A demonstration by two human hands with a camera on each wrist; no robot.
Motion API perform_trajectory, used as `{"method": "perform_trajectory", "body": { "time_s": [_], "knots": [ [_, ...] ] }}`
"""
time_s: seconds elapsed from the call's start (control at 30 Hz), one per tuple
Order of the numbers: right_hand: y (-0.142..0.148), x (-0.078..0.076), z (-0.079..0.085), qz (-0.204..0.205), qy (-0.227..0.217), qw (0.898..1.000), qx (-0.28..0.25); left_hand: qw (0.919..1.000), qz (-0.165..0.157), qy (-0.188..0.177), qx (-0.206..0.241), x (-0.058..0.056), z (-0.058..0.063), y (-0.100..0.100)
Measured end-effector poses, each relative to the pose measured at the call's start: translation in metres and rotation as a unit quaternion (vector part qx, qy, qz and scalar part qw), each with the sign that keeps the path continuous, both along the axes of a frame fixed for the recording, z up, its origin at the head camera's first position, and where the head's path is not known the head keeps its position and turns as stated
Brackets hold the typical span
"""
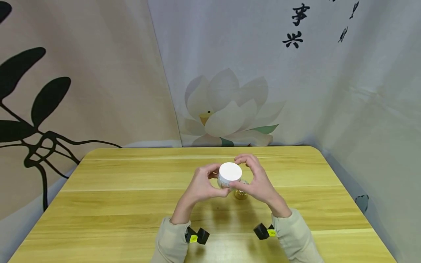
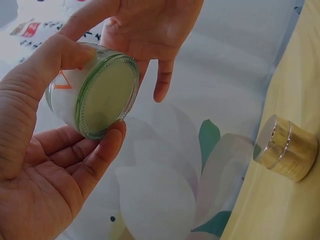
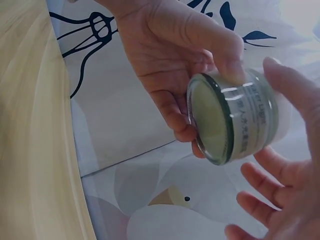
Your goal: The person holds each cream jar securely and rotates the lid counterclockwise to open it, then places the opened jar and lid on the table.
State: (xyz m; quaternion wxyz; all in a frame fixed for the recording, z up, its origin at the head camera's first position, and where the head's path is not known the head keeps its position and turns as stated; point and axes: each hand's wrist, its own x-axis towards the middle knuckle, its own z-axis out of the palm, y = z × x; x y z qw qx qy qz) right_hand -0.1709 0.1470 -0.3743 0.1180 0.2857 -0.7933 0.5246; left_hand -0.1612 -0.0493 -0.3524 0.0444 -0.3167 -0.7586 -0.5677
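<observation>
A glass cosmetic jar (image 3: 245,115) with a printed label and a white lid (image 1: 230,171) is held above the table. My left hand (image 1: 204,184) grips it by the side, thumb and fingers around the glass; its pale base (image 2: 110,95) faces the left wrist camera. My right hand (image 1: 258,180) is beside the lid, fingers spread and curved. The right thumb is close to the lid's edge; whether it touches, I cannot tell. Below the hands a small gold jar (image 2: 292,152) stands on the table, partly hidden in the head view by the right hand.
The wooden table (image 1: 115,204) reaches back to a cloth backdrop (image 1: 125,73) printed with a lotus, leaves and characters. A black device (image 1: 198,235) is on the left wrist, and another black device (image 1: 263,231) on the right.
</observation>
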Motion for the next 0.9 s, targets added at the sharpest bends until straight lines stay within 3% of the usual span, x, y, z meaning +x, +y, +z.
{"method": "perform_trajectory", "body": {
  "time_s": [0.27,0.57,0.9],
  "knots": [
    [0.0045,-0.0007,-0.0013,0.047,0.014,0.999,0.014,1.0,-0.003,0.0,0.004,-0.0004,-0.0026,0.0],
    [-0.0018,0.0015,0.0006,-0.013,-0.005,1.0,0.004,1.0,0.001,0.007,0.001,-0.0006,-0.0014,-0.0001],
    [0.0033,-0.0017,-0.0006,0.049,0.012,0.999,0.001,1.0,-0.002,0.001,0.003,-0.0013,-0.0041,-0.0017]
  ]
}}
